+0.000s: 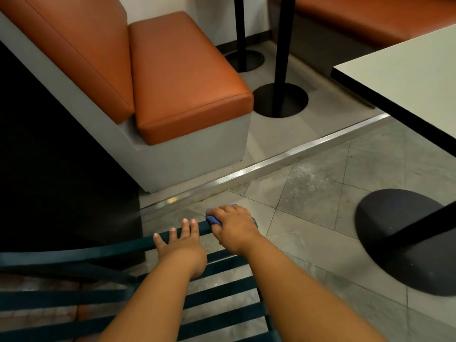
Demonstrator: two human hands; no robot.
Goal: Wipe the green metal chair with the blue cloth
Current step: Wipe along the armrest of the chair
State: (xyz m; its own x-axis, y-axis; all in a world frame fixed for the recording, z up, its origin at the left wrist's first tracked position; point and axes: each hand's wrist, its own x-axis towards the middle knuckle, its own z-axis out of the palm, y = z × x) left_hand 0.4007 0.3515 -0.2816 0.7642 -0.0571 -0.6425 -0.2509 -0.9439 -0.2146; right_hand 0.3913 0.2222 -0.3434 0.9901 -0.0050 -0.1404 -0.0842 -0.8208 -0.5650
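We're looking at an orange booth seat (182, 77) on grey tile floor (320, 218); white table (407, 77) right. Black pedestal bases (280, 99) behind.

Orange bench (187, 77), white table (404, 77)

Dark green slatted metal chair (222, 287) stands near, low in view; bunched blue cloth (212, 219) sits on its far rail.

Beyond the chair's top rail (103, 250), bare tiled floor (308, 206) lay open to the right and far, hemmed by the orange booth bench (187, 77) at far left, the black pedestal base (404, 240) at right and the white tabletop (407, 80) overhead.
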